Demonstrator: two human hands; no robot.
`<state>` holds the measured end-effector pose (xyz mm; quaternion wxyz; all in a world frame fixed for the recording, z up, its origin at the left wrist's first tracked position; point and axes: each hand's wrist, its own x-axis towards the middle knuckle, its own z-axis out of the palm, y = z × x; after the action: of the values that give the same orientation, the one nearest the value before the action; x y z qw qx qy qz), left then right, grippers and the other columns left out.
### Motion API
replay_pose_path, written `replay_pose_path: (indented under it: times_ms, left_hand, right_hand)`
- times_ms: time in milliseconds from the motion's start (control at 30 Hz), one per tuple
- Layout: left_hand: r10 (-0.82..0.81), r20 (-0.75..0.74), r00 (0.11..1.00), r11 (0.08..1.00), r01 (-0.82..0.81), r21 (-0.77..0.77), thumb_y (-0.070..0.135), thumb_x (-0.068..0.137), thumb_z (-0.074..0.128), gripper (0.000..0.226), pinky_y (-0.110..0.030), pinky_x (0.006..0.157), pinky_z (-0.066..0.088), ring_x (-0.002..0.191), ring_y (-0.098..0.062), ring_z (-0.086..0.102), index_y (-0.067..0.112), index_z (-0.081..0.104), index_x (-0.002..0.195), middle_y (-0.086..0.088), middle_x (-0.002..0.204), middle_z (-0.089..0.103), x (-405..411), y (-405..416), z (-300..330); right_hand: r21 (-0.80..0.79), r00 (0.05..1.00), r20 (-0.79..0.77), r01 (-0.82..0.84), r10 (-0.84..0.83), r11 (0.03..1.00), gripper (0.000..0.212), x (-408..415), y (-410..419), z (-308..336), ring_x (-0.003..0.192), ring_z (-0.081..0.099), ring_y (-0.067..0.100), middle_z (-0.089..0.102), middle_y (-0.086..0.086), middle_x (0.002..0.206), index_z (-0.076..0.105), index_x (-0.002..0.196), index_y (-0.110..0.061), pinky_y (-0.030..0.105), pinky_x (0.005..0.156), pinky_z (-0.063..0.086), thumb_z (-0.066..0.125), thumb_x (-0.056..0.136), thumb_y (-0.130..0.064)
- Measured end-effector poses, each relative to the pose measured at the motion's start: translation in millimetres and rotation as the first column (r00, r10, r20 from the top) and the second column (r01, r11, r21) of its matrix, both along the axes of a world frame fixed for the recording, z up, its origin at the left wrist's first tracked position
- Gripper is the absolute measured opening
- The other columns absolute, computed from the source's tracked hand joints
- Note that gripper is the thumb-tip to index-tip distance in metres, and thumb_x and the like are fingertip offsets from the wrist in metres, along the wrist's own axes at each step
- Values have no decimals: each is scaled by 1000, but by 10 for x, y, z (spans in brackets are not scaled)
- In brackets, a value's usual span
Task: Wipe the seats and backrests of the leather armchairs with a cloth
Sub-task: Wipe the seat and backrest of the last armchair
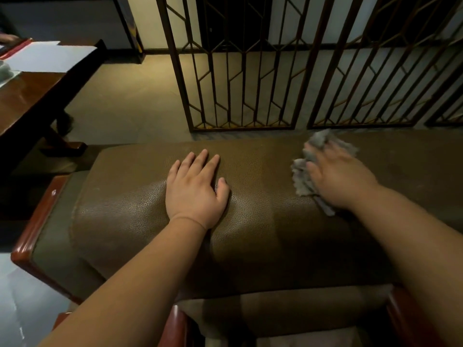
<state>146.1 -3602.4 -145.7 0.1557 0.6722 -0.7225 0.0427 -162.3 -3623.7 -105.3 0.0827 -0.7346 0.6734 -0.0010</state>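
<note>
A person's left hand [194,189] lies flat, fingers straight and released, on the padded top of a brown pebbled-leather armchair backrest [250,221]. At three o'clock from it, the blurred right hand [340,179] presses a crumpled grey cloth [304,171] against the same backrest; whether those fingers grasp it cannot be told. A dark metal lattice screen [240,71] stands at twelve o'clock.
</note>
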Motion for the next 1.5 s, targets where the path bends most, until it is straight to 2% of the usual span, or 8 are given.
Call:
replay_pose_path:
  times_ms: [100, 300, 500, 767, 967, 1200, 1367, 1500]
  left_hand:
    - [2, 5, 1000, 1000, -2, 28, 56, 97, 29, 67, -43, 129, 16, 156, -21, 31, 33, 49, 156, 3, 166, 42, 3, 12, 23]
    - [19, 61, 998, 989, -28, 149, 57, 102, 26, 66, -48, 130, 14, 160, -24, 22, 35, 34, 163, 3, 172, 29, -48, 68, 161]
    - [28, 18, 999, 963, -32, 266, 60, 103, 33, 68, -55, 130, 13, 161, -31, 17, 29, 33, 164, -6, 173, 25, -508, 157, 375]
    - [-65, 7, 998, 981, 63, 181, 66, 100, 23, 71, -51, 131, 11, 161, -23, 16, 35, 33, 163, 3, 173, 25, -1341, 49, 207]
    - [-36, 35, 999, 997, 33, 74, 61, 97, 25, 70, -46, 130, 16, 157, -21, 28, 35, 45, 158, 4, 168, 38, -1359, 26, 67]
    - [-29, 13, 999, 999, 28, 37, 60, 95, 29, 69, -47, 128, 21, 153, -22, 36, 33, 53, 154, 2, 164, 46, -1357, 11, 11]
    - [-28, 17, 999, 998, 27, 53, 60, 96, 27, 68, -46, 129, 19, 155, -21, 33, 35, 50, 155, 4, 165, 43, -1357, 21, 29]
    - [-23, 40, 999, 992, 18, 125, 64, 97, 22, 70, -48, 130, 17, 158, -19, 25, 38, 38, 161, 7, 170, 34, -1390, 36, 122]
  right_hand:
    - [8, 998, -37, 45, -45, 999, 61, 219, 123, 37, 157, 15, 30, 23, 10, 169, 13, 165, -25, 44, 126, 13, 18, 109, -48]
    - [-81, 926, -42, -378, 376, 922, 61, 657, 827, -27, 159, 5, 17, 11, -5, 172, 12, 164, -37, 34, 125, 1, 31, 107, -50]
    - [-106, 993, -1, 116, -116, 988, 61, -581, 647, 38, 157, 15, 22, 33, 1, 166, 33, 159, -34, 44, 128, 11, 25, 99, -46]
    - [-28, 974, -39, -226, 225, 974, 68, -395, 787, -75, 158, 7, 16, 13, -4, 172, 7, 164, -38, 36, 125, 6, 36, 103, -45]
    - [-49, 977, -14, 210, -211, 977, 56, -1377, 293, 32, 157, 17, 22, 25, 4, 170, 22, 163, -30, 42, 125, 19, 26, 108, -39]
    - [-35, 962, -46, -270, 268, 962, 68, -326, 642, -46, 159, 3, 17, 11, -4, 173, 8, 164, -41, 37, 126, 3, 20, 102, -66]
    - [-64, 997, 44, 62, -59, 996, 61, -1247, 347, -24, 157, 17, 17, 26, -1, 169, 21, 162, -38, 41, 125, 14, 17, 104, -57]
    - [-76, 975, -127, 173, -182, 982, 58, -1029, 438, 12, 156, 21, 28, 33, 6, 165, 21, 163, -27, 50, 128, 13, 32, 108, -42]
